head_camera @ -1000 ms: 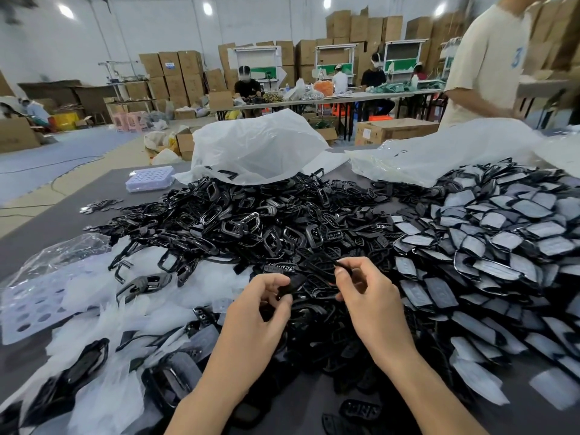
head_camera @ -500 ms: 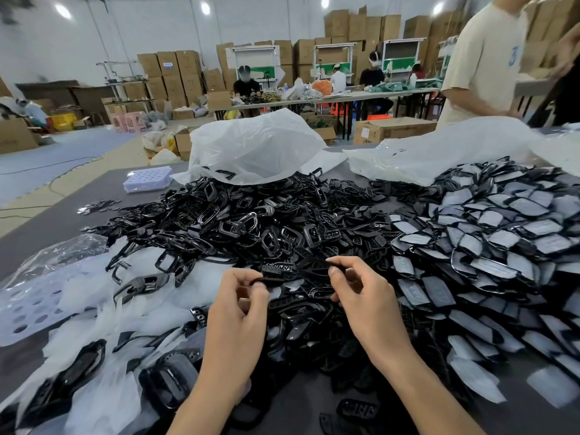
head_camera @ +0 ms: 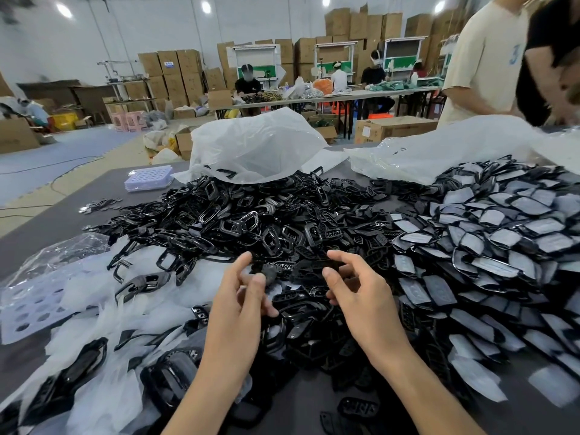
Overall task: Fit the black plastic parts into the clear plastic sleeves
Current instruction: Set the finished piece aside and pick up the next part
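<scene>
Heap of loose black plastic parts (head_camera: 282, 227) lay mid-table, just beyond both hands. One small black part (head_camera: 268, 273) sat against the left hand's (head_camera: 238, 302) thumb tip, though a true pinch could not be told. The right hand (head_camera: 357, 296) hovered beside it, apart, fingers loosely curled and holding nothing. Clear sleeves (head_camera: 147, 312) lay left and sleeved parts (head_camera: 489, 246) right. A weak hold could have dropped the part back into the tangle, and interlocked neighbours could have lifted with it.

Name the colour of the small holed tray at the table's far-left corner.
The holed tray is pale lilac; head view.
</scene>
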The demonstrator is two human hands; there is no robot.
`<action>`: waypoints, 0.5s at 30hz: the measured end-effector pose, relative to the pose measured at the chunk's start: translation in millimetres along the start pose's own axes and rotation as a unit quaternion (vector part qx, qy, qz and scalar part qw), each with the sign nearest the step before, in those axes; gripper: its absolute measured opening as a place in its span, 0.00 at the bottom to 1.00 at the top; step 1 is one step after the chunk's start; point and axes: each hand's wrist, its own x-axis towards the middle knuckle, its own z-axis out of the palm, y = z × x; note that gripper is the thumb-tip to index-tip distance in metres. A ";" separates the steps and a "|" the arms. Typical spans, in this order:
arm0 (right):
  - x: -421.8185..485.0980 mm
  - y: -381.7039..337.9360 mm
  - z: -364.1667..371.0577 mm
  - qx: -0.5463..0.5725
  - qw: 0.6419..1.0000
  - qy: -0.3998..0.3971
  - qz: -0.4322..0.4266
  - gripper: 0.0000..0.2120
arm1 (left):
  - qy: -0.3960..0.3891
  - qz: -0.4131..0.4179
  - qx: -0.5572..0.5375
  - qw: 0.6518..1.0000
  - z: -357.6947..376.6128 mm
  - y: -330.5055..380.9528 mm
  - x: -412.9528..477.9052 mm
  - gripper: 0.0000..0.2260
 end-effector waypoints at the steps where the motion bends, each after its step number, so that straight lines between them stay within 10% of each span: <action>1: 0.0 -0.1 0.8 0.003 1.000 -0.002 0.002 0.08 | -0.003 0.003 0.005 1.000 2.0 -0.2 -1.2 0.10; 15: -8.8 -11.4 17.3 0.170 0.980 -0.092 0.043 0.07 | -0.035 -0.057 -0.069 0.995 3.9 1.7 -3.2 0.04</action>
